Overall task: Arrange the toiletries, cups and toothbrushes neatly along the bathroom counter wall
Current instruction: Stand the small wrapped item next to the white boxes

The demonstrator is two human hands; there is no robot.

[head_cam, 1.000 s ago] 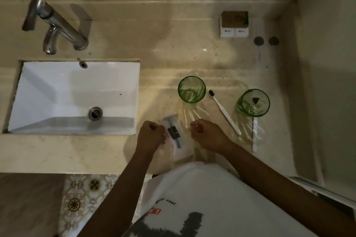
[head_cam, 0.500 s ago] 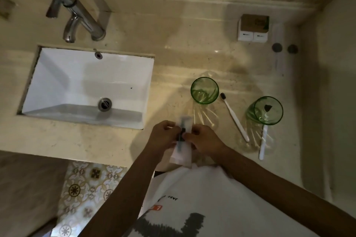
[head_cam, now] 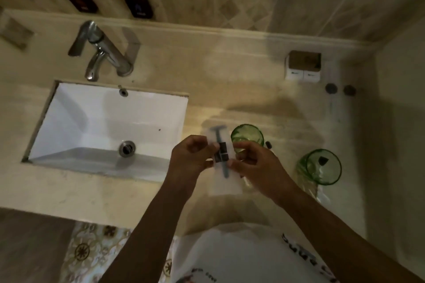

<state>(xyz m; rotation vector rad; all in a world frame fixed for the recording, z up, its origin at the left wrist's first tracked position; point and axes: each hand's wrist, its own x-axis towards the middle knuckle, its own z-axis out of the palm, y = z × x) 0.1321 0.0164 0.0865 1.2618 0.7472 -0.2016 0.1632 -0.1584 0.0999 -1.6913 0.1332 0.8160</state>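
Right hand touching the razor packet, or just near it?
Touching. The head view shows the right hand pinching the right edge of the razor packet, fingertips on the plastic, while the left hand grips the opposite edge.

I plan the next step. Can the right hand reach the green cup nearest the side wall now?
Probably not yet. The right hand and left hand both pinch the razor packet. The path to that green cup looks open, but the hand is occupied.
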